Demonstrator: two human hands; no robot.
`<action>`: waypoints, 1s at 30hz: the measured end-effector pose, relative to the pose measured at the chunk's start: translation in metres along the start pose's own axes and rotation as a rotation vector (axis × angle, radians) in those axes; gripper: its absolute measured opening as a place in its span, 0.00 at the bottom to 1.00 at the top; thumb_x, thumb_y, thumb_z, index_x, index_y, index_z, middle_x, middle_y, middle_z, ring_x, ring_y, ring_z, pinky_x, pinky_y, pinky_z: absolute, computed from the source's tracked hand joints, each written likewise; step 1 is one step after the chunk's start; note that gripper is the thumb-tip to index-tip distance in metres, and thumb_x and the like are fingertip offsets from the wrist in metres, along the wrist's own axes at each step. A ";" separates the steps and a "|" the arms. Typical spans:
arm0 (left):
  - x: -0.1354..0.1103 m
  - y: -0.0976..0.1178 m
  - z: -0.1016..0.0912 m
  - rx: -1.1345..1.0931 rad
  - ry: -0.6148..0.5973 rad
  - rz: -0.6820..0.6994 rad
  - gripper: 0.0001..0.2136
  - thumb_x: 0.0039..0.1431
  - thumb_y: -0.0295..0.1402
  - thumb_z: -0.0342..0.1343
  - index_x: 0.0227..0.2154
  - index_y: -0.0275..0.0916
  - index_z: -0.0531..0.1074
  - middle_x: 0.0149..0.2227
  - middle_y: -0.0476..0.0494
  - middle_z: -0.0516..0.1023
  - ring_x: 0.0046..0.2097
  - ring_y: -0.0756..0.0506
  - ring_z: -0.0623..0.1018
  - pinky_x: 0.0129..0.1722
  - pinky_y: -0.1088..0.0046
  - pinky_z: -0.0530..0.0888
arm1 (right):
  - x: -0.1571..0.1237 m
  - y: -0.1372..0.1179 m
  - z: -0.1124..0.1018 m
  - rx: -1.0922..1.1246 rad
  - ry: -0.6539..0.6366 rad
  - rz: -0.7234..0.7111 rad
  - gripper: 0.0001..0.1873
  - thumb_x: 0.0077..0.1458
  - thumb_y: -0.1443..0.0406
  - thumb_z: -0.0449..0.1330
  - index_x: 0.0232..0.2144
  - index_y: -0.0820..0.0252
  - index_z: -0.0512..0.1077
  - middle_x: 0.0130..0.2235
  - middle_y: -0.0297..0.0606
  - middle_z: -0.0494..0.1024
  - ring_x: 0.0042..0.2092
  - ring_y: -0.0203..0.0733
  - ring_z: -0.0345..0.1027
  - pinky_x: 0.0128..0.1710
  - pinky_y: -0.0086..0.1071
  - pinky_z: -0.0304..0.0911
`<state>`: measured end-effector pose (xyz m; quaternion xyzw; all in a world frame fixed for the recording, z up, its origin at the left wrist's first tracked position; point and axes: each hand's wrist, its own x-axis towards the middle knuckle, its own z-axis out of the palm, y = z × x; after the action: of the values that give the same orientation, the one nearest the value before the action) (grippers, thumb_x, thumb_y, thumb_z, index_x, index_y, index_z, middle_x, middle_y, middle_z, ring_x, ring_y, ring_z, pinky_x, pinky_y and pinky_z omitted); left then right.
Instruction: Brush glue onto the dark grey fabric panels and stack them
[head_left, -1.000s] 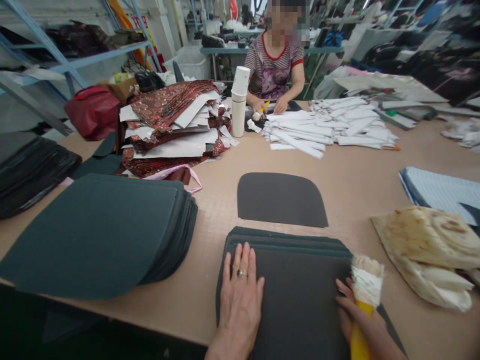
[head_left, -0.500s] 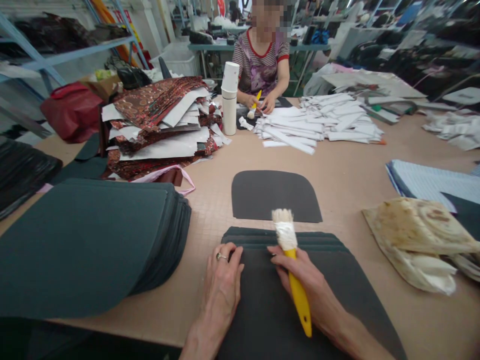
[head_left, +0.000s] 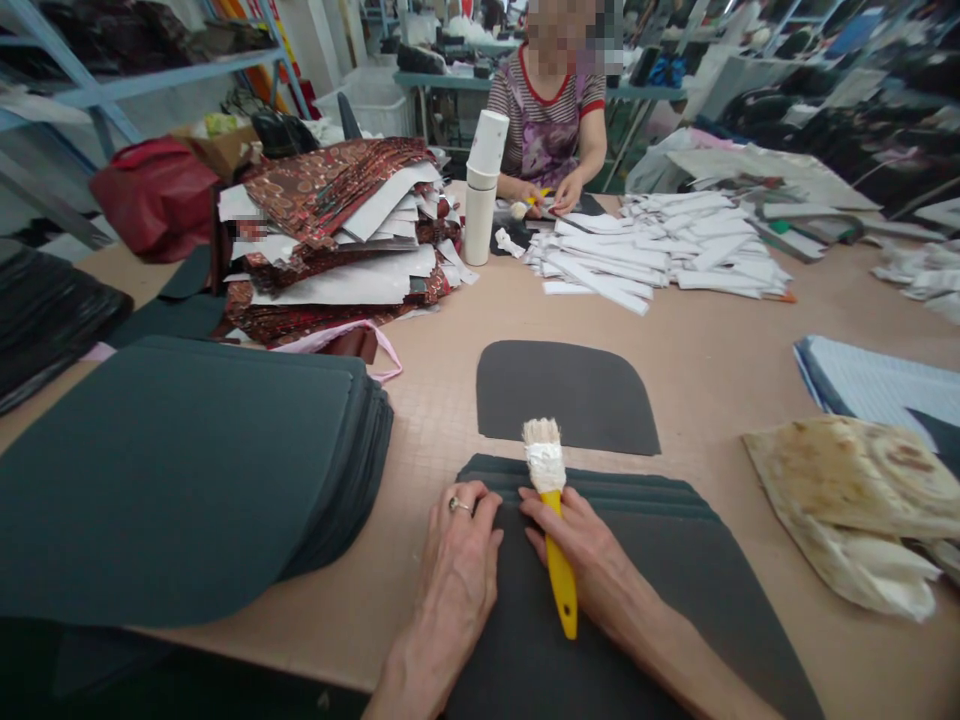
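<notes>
My left hand (head_left: 459,550), with a ring on one finger, lies on the near stack of dark grey sheets (head_left: 660,580), its fingers bent at the stack's far left edge. My right hand (head_left: 581,555) rests beside it and is closed on a yellow-handled brush (head_left: 553,525) whose white bristles point away from me. One single dark sheet (head_left: 566,395) lies flat just beyond the stack.
A tall pile of dark sheets (head_left: 180,470) sits at my left. Patterned and white pieces (head_left: 337,240) are heaped behind it beside a white cylinder (head_left: 481,200). Across the table a person (head_left: 551,130) works at white strips (head_left: 652,250). A stained cloth (head_left: 855,500) lies right.
My right hand carried the brush from the stack's right side to its far middle edge, close to my left hand. The left hand's fingers went from flat to curled at the edge.
</notes>
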<state>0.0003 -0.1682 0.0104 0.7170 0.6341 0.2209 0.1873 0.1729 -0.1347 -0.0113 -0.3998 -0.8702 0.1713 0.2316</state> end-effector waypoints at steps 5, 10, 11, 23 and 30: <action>-0.004 -0.007 0.006 0.075 0.023 0.060 0.13 0.55 0.22 0.48 0.43 0.38 0.68 0.45 0.41 0.72 0.48 0.42 0.72 0.46 0.61 0.75 | -0.003 -0.001 0.003 -0.014 0.033 0.004 0.15 0.58 0.72 0.49 0.46 0.56 0.68 0.44 0.45 0.76 0.48 0.47 0.68 0.43 0.41 0.72; -0.012 -0.014 0.019 0.183 0.117 0.147 0.16 0.58 0.21 0.46 0.48 0.36 0.67 0.45 0.39 0.74 0.50 0.42 0.72 0.46 0.62 0.75 | -0.003 -0.007 -0.003 -0.019 0.007 0.019 0.16 0.59 0.72 0.49 0.47 0.57 0.67 0.47 0.45 0.74 0.51 0.47 0.66 0.46 0.43 0.70; -0.013 -0.016 0.021 0.209 0.131 0.156 0.17 0.58 0.21 0.46 0.49 0.36 0.67 0.46 0.39 0.74 0.50 0.42 0.72 0.47 0.62 0.75 | -0.002 -0.011 -0.005 -0.022 0.003 0.007 0.16 0.59 0.73 0.49 0.48 0.57 0.67 0.48 0.46 0.74 0.52 0.47 0.65 0.47 0.43 0.69; -0.012 -0.024 0.028 0.284 0.180 0.207 0.17 0.61 0.25 0.44 0.51 0.39 0.67 0.47 0.39 0.73 0.49 0.42 0.71 0.46 0.62 0.75 | -0.107 0.078 -0.063 -0.251 0.247 0.277 0.15 0.60 0.64 0.52 0.49 0.57 0.68 0.50 0.47 0.73 0.51 0.47 0.68 0.47 0.44 0.69; -0.009 -0.022 0.027 0.305 0.231 0.223 0.15 0.60 0.24 0.44 0.48 0.39 0.69 0.45 0.39 0.73 0.47 0.43 0.73 0.45 0.64 0.76 | -0.157 0.072 -0.082 -0.217 0.288 0.223 0.18 0.56 0.66 0.57 0.50 0.56 0.67 0.52 0.44 0.72 0.53 0.47 0.67 0.53 0.46 0.64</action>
<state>-0.0039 -0.1736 -0.0247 0.7726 0.5942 0.2223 -0.0230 0.3512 -0.2019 -0.0198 -0.5366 -0.7917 0.0423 0.2890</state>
